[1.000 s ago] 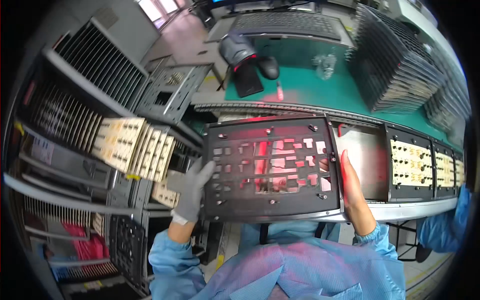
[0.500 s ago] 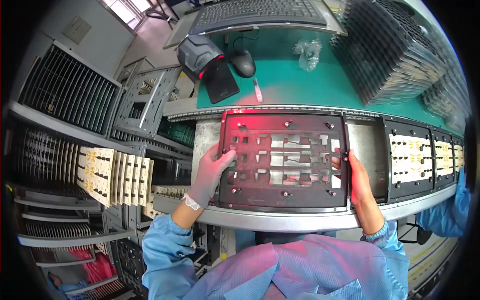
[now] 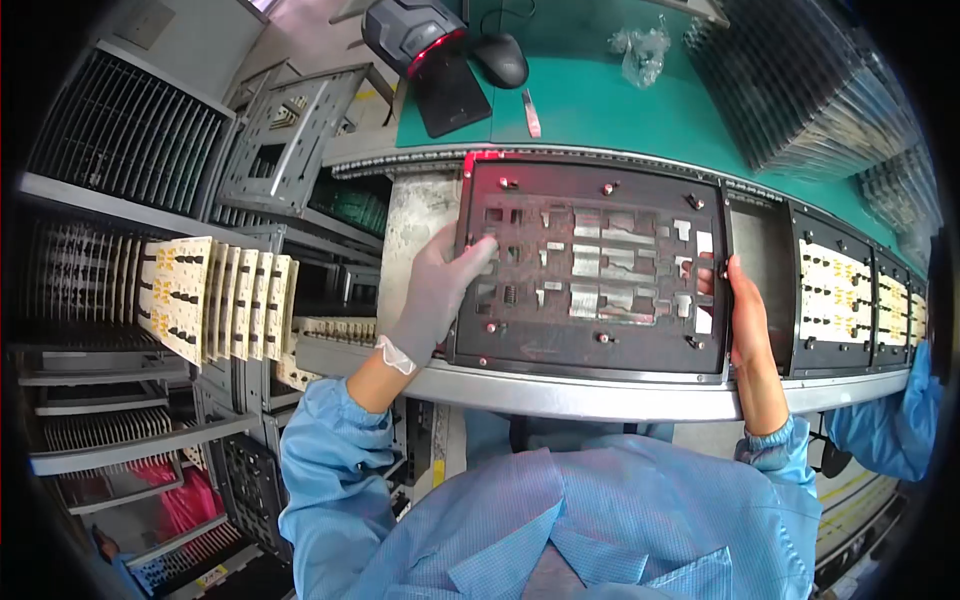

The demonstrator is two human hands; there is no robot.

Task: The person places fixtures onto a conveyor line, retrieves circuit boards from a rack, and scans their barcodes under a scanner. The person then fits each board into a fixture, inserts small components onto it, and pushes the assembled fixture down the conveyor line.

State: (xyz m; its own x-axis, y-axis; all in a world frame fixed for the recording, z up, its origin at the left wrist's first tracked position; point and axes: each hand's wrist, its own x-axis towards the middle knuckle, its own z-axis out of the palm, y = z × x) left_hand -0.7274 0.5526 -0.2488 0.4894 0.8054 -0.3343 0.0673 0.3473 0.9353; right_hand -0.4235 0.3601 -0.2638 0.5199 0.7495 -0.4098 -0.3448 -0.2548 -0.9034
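Note:
A black rectangular frame fixture point(image 3: 540, 352) with cut-out slots and small knobs lies on the metal conveyor rail point(image 3: 560, 395). My left hand point(image 3: 437, 290), in a pale glove, grips its left edge, thumb on top and the other fingers hidden. Bare, my right hand point(image 3: 750, 315) holds the right edge, with some fingertips visible through the slots. Further right on the rail, another black fixture point(image 3: 838, 362) carries a cream-coloured board point(image 3: 833, 295). Red light falls on the held fixture's upper left corner.
On the green mat point(image 3: 580, 100) are a scanner point(image 3: 410, 35), a mouse point(image 3: 500, 60), a dark phone-like slab point(image 3: 450, 100) and clear plastic point(image 3: 642, 50). Stacked trays point(image 3: 800, 90) stand right. Racked boards point(image 3: 180, 300) are left. Another person's blue sleeve point(image 3: 890, 430) shows at right.
The view has shifted, so the mat and conveyor appear higher. The fixture and both hands now appear up and to the right in view, with both hands still gripping its sides.

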